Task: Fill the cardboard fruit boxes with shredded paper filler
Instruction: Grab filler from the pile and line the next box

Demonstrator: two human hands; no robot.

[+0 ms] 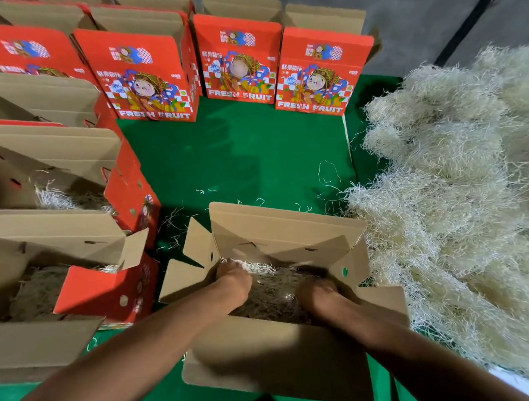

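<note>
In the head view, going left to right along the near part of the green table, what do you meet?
Filled box with the red side → left hand → right hand, both down in the filler inside the open box → big heap of shredded paper.

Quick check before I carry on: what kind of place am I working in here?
Likely a fruit-packing station: rows of open red FRESH FRUIT boxes on a green mat, a big pile of shredded paper filler alongside.
</note>
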